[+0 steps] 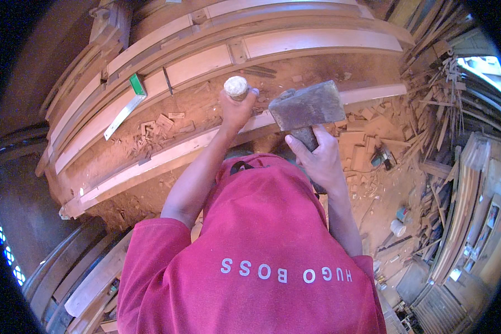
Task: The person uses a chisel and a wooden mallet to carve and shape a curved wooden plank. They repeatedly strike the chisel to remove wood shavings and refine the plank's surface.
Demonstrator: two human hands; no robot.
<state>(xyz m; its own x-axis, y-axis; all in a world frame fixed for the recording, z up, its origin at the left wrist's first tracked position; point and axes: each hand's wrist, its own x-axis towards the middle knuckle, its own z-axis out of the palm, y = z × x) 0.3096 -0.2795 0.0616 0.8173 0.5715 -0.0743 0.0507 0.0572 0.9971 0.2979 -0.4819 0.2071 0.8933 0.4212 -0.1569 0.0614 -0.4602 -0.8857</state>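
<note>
Fingers of the right hand wrap the handle of a heavy block-headed mallet, raised beside the chisel's rounded butt, gripped upright by the left hand over the chip-strewn wooden frame.

Sawdust floor, stacked timber, daylit opening.

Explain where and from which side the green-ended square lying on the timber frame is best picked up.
Grip the square by its long pale blade near the middle, coming from above. It lies flat on the wooden frame, with both long edges exposed; its green end is shorter. It lies nearer the left hand.
</note>
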